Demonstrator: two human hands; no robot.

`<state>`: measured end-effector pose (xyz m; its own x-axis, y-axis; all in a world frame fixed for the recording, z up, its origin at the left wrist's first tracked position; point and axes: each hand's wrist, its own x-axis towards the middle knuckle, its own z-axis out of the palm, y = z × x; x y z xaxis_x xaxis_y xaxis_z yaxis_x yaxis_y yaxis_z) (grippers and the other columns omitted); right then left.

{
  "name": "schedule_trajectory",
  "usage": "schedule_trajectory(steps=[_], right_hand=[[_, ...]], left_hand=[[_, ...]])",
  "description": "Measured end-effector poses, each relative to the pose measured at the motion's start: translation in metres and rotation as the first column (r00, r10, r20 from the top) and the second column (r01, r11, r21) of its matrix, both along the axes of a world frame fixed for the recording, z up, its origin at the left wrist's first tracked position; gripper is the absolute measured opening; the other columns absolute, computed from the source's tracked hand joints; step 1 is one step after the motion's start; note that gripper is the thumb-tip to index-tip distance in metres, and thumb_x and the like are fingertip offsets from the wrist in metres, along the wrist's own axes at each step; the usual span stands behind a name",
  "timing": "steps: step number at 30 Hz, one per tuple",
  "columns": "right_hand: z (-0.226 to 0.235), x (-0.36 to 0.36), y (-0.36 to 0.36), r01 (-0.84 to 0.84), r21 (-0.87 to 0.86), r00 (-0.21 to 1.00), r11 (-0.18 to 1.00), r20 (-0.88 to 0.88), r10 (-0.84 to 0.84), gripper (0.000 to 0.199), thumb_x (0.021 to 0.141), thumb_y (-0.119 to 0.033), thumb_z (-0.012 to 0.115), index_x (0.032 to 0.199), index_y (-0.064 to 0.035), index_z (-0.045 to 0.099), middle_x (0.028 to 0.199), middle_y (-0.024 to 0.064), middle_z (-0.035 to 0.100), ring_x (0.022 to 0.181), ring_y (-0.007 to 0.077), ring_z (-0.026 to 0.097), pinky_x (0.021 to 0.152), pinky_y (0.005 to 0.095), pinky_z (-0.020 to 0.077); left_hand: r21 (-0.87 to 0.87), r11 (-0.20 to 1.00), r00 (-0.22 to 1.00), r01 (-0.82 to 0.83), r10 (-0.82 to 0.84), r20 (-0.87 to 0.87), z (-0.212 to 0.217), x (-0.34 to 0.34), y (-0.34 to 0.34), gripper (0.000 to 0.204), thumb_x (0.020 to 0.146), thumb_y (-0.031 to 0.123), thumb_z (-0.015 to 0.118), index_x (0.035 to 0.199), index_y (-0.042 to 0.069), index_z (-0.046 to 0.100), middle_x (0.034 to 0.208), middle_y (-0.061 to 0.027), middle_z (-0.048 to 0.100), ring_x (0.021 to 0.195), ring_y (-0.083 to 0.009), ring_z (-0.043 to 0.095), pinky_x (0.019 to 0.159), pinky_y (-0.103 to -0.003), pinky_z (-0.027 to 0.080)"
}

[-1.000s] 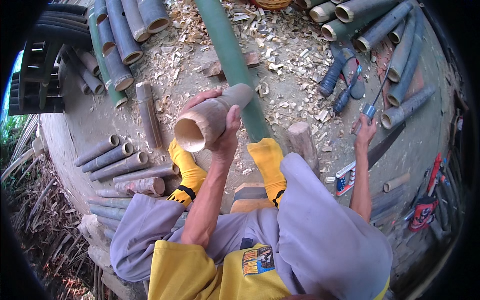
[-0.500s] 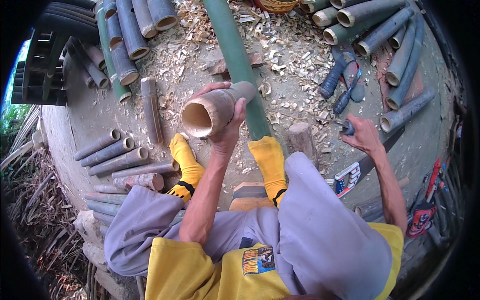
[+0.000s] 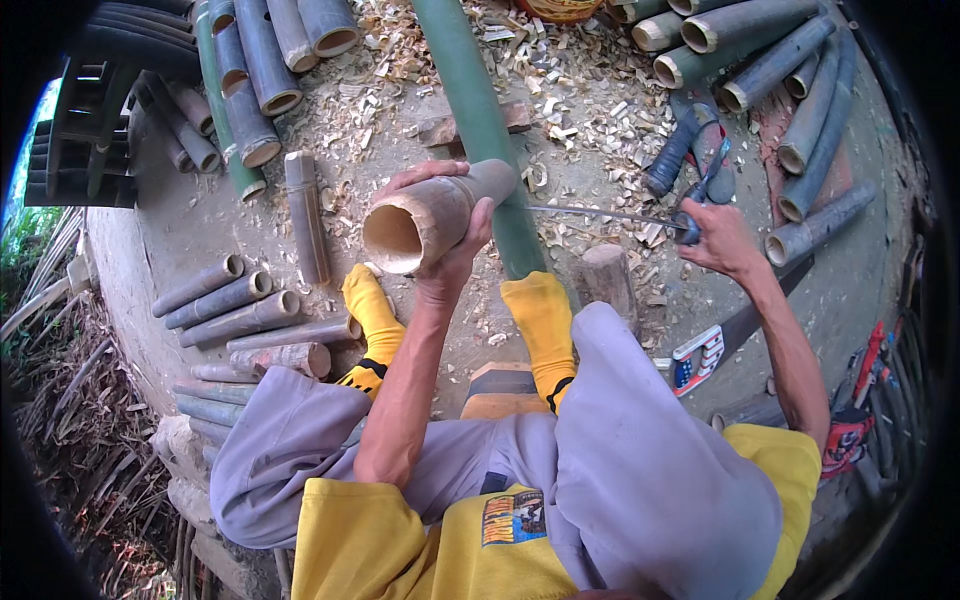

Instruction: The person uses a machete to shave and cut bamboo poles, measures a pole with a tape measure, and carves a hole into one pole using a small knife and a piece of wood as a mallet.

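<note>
Now the left hand grips a hollow bamboo tube at centre frame, open end facing us, while the right hand closes on a thin blade aimed at its far end; trimming looks underway, calling for steady bracing

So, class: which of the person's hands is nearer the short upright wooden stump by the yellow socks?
Right. The right hand grips a tool just right of the stump; the left hand holds bamboo farther left.
</note>
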<state>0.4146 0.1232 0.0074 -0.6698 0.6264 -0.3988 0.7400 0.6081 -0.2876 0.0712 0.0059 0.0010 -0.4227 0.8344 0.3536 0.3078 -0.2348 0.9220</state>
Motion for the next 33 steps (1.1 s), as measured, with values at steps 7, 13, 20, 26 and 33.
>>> schedule_trajectory(steps=[7, 13, 20, 26, 33], right_hand=[[-0.013, 0.039, 0.01, 0.281, -0.068, 0.923, 0.957, -0.255, -0.289, 0.04, 0.07, -0.018, 0.074, 0.099, -0.0047, 0.051, 0.074, 0.0196, 0.06, 0.069, 0.0373, 0.061, 0.062, 0.0403, 0.0465], [-0.013, -0.023, 0.045, 0.154, -0.194, 0.943, 0.969, -0.263, -0.203, 0.036, 0.079, -0.025, 0.072, 0.099, -0.0038, 0.05, 0.069, 0.0158, 0.06, 0.062, 0.0315, 0.06, 0.058, 0.038, 0.0455], [-0.008, -0.086, 0.081, -0.21, -0.173, 0.963, 0.962, -0.205, 0.174, 0.037, 0.078, -0.034, 0.067, 0.09, -0.0053, 0.047, 0.063, 0.0172, 0.056, 0.063, 0.0383, 0.058, 0.061, 0.047, 0.0446], [0.007, -0.039, 0.109, -0.255, -0.009, 0.96, 0.967, 0.115, 0.254, 0.036, 0.074, -0.033, 0.067, 0.088, -0.007, 0.046, 0.061, 0.0146, 0.054, 0.064, 0.035, 0.059, 0.06, 0.0459, 0.046], [0.007, -0.061, 0.058, -0.366, -0.018, 0.931, 0.93, -0.005, 0.366, 0.038, 0.078, -0.041, 0.064, 0.086, -0.0086, 0.044, 0.065, 0.0094, 0.057, 0.058, 0.0295, 0.06, 0.052, 0.0437, 0.0465]], left_hand=[[-0.03, 0.999, 0.991, 0.012, -0.015, -0.13, 0.007, -0.007, 0.001, 0.064, 0.065, -0.007, 0.069, 0.119, 0.005, 0.037, 0.102, -0.0125, 0.06, 0.101, -0.0255, 0.059, 0.097, -0.043, 0.042], [-0.053, 0.999, 0.989, 0.005, -0.013, -0.151, 0.006, -0.007, 0.004, 0.066, 0.063, 0.009, 0.08, 0.117, 0.008, 0.042, 0.101, -0.0061, 0.063, 0.098, -0.0212, 0.059, 0.094, -0.036, 0.039], [-0.025, 1.0, 0.994, 0.006, -0.008, -0.111, 0.009, -0.002, 0.006, 0.064, 0.064, 0.006, 0.079, 0.115, 0.009, 0.041, 0.101, -0.0077, 0.063, 0.098, -0.022, 0.06, 0.094, -0.037, 0.042], [0.059, 0.997, 0.999, 0.051, -0.052, 0.011, 0.002, -0.002, 0.005, 0.064, 0.062, 0.003, 0.079, 0.112, 0.009, 0.04, 0.101, -0.0107, 0.061, 0.096, -0.0239, 0.061, 0.092, -0.041, 0.046], [0.04, 0.999, 0.998, 0.033, -0.03, -0.062, 0.0, 0.002, 0.008, 0.065, 0.062, 0.004, 0.08, 0.113, 0.008, 0.04, 0.101, -0.0109, 0.061, 0.095, -0.023, 0.061, 0.09, -0.039, 0.046]])
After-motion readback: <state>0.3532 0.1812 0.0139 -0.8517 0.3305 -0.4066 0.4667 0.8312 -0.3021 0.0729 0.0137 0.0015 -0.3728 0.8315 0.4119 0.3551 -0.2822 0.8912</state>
